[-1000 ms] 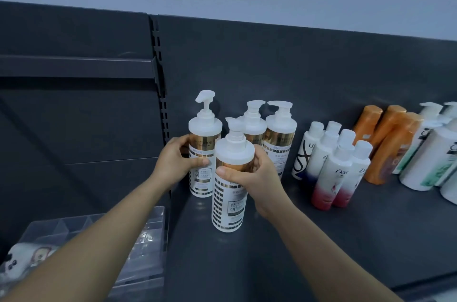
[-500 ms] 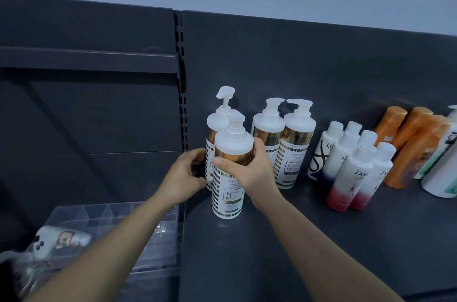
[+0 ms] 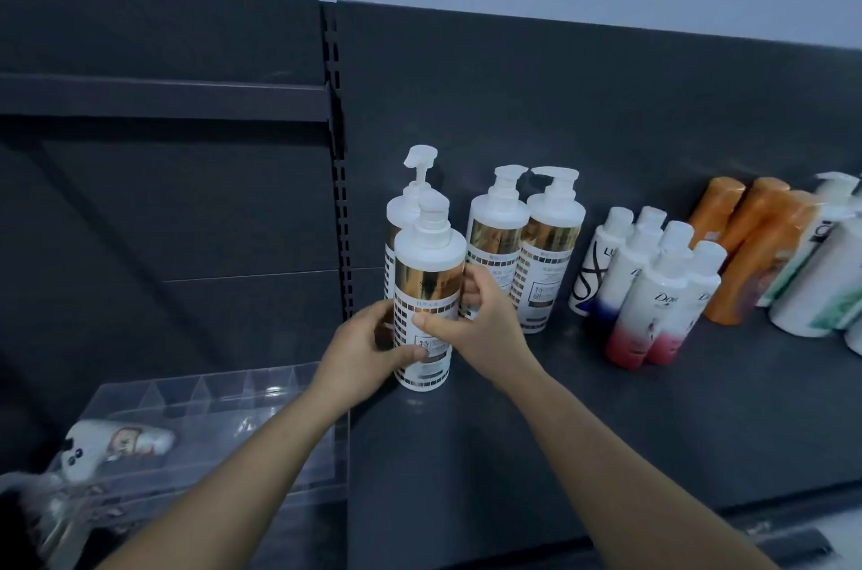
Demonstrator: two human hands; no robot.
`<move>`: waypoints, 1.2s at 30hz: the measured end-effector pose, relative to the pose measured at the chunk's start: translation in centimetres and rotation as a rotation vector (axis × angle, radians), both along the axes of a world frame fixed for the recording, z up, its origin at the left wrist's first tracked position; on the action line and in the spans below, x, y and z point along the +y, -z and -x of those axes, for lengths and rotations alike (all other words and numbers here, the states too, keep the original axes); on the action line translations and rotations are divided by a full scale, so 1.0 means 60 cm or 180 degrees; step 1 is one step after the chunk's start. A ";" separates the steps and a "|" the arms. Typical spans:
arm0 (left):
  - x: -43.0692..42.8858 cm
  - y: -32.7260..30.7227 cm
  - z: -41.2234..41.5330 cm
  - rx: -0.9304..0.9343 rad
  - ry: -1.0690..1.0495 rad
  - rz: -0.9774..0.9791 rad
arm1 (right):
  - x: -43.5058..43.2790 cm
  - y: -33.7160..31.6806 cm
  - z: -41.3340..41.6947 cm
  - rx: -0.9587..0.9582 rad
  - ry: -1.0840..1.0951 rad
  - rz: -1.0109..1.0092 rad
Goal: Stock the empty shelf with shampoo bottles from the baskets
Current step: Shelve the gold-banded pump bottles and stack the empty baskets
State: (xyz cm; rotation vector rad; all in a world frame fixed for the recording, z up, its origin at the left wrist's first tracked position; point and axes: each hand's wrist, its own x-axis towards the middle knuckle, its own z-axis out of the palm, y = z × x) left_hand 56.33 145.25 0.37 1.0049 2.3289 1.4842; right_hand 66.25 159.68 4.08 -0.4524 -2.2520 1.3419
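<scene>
Head view: pump bottle (image 3: 427, 289) is clasped in both grips, left hand (image 3: 368, 348) and right hand (image 3: 485, 327); label should be squared forward.

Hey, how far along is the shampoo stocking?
Done: three pump bottles stand at the back, Dove bottles and orange bottles to their right. In hand: left hand and right hand grip a fourth bottle, upright in front. Left: the shelf has room in front; no baskets in view, so remaining stock unknown.
</scene>
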 end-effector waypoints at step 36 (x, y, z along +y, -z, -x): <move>0.072 0.024 -0.564 0.2665 0.1469 0.1218 | -0.052 0.068 -0.750 -0.2433 0.1969 -0.1819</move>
